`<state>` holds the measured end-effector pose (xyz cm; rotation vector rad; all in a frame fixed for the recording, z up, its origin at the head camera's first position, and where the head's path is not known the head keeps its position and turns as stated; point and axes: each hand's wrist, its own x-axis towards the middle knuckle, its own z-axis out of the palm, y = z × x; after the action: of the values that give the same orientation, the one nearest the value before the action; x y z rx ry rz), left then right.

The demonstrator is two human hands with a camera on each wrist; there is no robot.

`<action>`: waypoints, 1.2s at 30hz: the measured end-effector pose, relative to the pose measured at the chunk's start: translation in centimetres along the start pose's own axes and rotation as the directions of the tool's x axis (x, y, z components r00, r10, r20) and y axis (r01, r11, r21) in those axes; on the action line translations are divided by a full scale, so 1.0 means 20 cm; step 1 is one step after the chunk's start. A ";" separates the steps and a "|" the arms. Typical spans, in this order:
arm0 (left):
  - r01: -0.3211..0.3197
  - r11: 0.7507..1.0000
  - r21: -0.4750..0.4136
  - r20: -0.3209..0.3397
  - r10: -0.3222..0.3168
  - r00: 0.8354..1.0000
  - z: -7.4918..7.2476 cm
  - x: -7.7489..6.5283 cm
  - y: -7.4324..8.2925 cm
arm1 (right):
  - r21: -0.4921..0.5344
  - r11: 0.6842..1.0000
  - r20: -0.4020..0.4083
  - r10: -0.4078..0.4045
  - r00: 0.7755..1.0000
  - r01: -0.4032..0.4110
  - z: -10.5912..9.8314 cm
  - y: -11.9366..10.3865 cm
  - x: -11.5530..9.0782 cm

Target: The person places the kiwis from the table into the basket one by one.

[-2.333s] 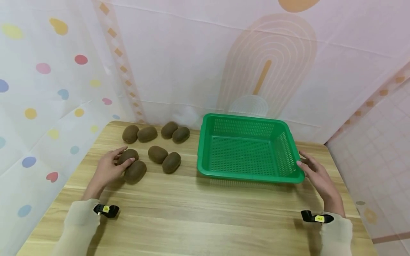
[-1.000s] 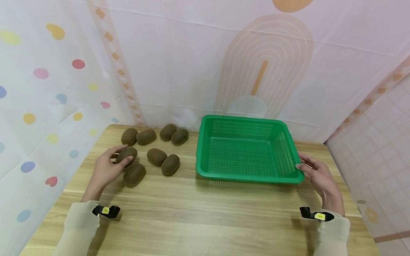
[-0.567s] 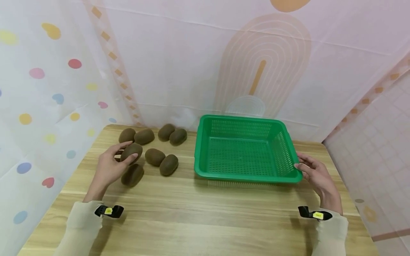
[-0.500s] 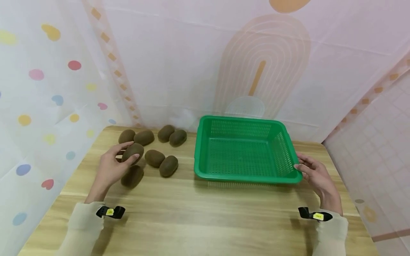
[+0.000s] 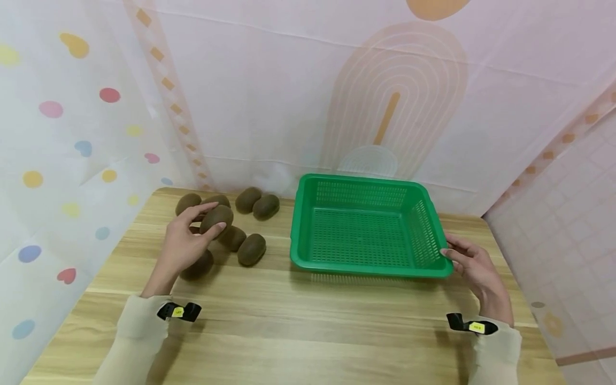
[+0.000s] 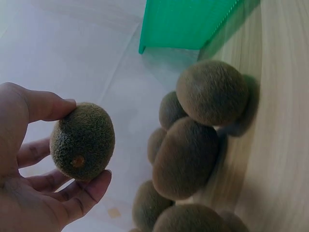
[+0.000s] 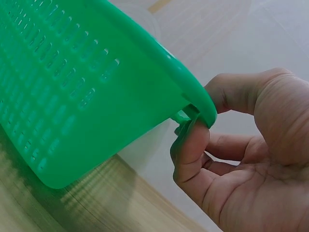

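Observation:
My left hand holds a brown fuzzy kiwi between thumb and fingers, raised above the other kiwis. In the left wrist view, open air shows between it and the several kiwis on the table. Beneath my left wrist one kiwi lies partly covered by the hand. My right hand pinches the right rim of a green plastic basket, thumb on top and fingers curled under the rim, as the right wrist view shows. Nothing lies inside the basket.
Two kiwis sit near the back edge, and another kiwi lies nearer the basket. The wooden table meets a patterned cloth wall behind and at both sides. Each wrist wears a black strap.
My left hand has gripped one kiwi, lifted it off the table and carried it to the right. My right hand has stayed at the basket's rim, its fingers closing more around it.

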<state>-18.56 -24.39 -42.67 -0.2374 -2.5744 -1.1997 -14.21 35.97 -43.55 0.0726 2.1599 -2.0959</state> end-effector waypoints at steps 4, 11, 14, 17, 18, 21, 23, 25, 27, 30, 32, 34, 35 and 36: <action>-0.018 0.999 -0.032 -0.002 0.018 1.000 0.01 0.01 0.04 | -0.003 1.000 0.013 0.007 1.000 -0.007 0.00 0.00 0.00; -0.032 0.997 -0.069 0.000 0.032 0.999 0.05 0.03 0.10 | -0.013 1.000 0.033 0.004 0.999 -0.004 0.00 0.00 0.00; -0.032 0.996 -0.081 -0.003 0.032 0.999 0.06 0.03 0.13 | -0.012 1.000 0.041 -0.004 0.999 0.004 0.01 0.00 0.01; -0.028 0.995 -0.096 -0.002 0.028 1.000 0.08 0.04 0.15 | -0.007 1.000 0.049 -0.004 0.999 0.005 0.02 0.00 0.01; -0.027 0.994 -0.101 0.001 0.027 1.000 0.08 0.04 0.15 | -0.005 1.000 0.050 -0.003 0.999 0.003 0.02 0.00 0.01; -0.035 0.993 -0.117 0.009 0.037 0.999 0.10 0.05 0.17 | -0.008 1.000 0.050 0.008 0.999 -0.007 0.02 -0.01 0.02; -0.045 0.991 -0.129 0.012 0.047 0.999 0.11 0.06 0.18 | -0.013 1.000 0.048 0.016 0.999 -0.016 0.03 -0.01 0.02; -0.056 0.989 -0.139 0.013 0.059 0.998 0.12 0.07 0.19 | -0.017 1.000 0.045 0.024 0.999 -0.023 0.03 -0.02 0.02; -0.063 0.987 -0.151 0.014 0.066 0.998 0.14 0.08 0.21 | -0.022 0.999 0.044 0.030 0.999 -0.029 0.02 -0.02 0.02; -0.066 0.985 -0.161 0.019 0.070 0.997 0.15 0.09 0.24 | -0.031 0.999 0.045 0.036 0.998 -0.035 0.02 -0.02 0.02; -0.071 0.984 -0.164 0.029 0.077 0.997 0.17 0.09 0.25 | -0.037 0.999 0.045 0.040 0.998 -0.038 0.02 -0.02 0.02; -0.078 0.984 -0.163 0.035 0.085 0.996 0.18 0.09 0.27 | -0.040 0.998 0.045 0.044 0.998 -0.042 0.02 -0.02 0.02; -0.081 0.983 -0.162 0.039 0.088 0.995 0.19 0.09 0.27 | -0.043 0.998 0.046 0.045 0.998 -0.043 0.02 -0.02 0.02; -0.083 0.983 -0.164 0.042 0.091 0.995 0.19 0.09 0.28 | -0.045 0.998 0.046 0.046 0.998 -0.044 0.02 -0.02 0.02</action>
<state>-19.58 -17.81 -40.34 -0.4153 -2.4807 -1.3884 -14.70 35.55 -43.17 0.0657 2.1552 -2.0048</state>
